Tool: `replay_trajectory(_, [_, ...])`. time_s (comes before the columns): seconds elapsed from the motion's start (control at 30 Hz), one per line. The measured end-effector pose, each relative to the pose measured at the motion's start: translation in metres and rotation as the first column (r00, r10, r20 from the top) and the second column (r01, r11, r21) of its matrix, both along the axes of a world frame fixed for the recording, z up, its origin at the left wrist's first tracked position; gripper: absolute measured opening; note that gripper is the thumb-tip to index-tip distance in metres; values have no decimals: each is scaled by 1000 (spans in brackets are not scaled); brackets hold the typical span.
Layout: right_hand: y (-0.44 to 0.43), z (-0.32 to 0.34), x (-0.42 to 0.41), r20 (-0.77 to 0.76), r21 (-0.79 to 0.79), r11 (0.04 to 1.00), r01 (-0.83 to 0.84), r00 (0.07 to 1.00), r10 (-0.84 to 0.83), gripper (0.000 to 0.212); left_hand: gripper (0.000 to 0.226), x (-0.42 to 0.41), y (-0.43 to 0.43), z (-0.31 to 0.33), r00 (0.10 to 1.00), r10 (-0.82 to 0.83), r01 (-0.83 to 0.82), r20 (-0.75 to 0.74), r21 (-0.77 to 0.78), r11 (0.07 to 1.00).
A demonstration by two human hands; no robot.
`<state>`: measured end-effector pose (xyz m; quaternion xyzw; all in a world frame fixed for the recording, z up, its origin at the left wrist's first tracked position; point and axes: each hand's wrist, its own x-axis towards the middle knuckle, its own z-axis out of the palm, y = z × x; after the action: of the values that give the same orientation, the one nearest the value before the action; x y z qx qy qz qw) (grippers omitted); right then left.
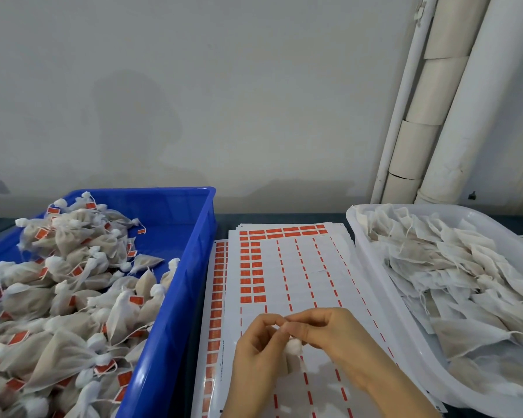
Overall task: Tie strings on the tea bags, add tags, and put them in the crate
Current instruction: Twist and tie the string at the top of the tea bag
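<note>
Grip: both hands [299,342] pinch tea bag [293,346] over sticker sheets [284,267].

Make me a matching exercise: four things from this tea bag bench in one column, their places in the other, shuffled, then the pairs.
1. blue crate
2. white tub
3. tag sheets
4. tea bag in hand

A. flat in the middle
B. far right, with untied bags
C. between both hands' fingertips
D. left, with tied, tagged bags

Pairs: 1-D, 2-B, 3-A, 4-C

Plain grey wall [194,86]; white pipes [453,101] in right corner.
</note>
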<state>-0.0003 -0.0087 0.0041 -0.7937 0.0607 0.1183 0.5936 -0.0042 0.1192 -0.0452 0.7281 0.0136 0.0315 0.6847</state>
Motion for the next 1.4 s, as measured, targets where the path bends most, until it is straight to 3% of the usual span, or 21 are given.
replay_trajectory(0.13, [-1,3,2,89,-136,989,-56,994,68,13,10,4,3,-5,995,-19,14,-99,-58,998])
replay_trajectory(0.23, [-2,6,4,246,-411,909,-67,952,181,16,18,4,7,-2,978,-64,44,-199,-106,993])
replay_trajectory(0.37, [-2,7,9,378,-562,827,7,892,250,16,37,6,11,6,905,-206,63,-371,-363,930])
replay_trajectory(0.47, [0,3,11,417,-564,824,58,881,224,15,11,0,13,1,930,-227,132,-289,-315,940])
replay_trajectory(0.57, [2,2,10,391,-446,893,58,910,137,16,18,-4,14,-4,929,-264,225,-259,-172,959])
replay_trajectory(0.73, [7,-1,7,273,-272,962,15,960,62,20,9,-5,14,0,951,-217,201,-219,-95,975])
replay_trajectory(0.9, [9,-4,5,155,-2,999,39,987,-38,24,7,-12,9,-1,965,-199,192,-171,-56,980])
replay_trajectory(1.0, [9,-8,5,24,231,967,107,993,-115,28,4,-15,7,-2,968,-175,169,-179,-50,984])
replay_trajectory(1.13, [7,-10,7,-118,467,850,242,970,-212,27,9,-18,2,-2,964,-178,170,-197,-57,984])
replay_trajectory(1.4, [4,-7,4,-135,524,798,299,954,-269,27,15,-22,4,-7,975,-180,184,-133,17,983])
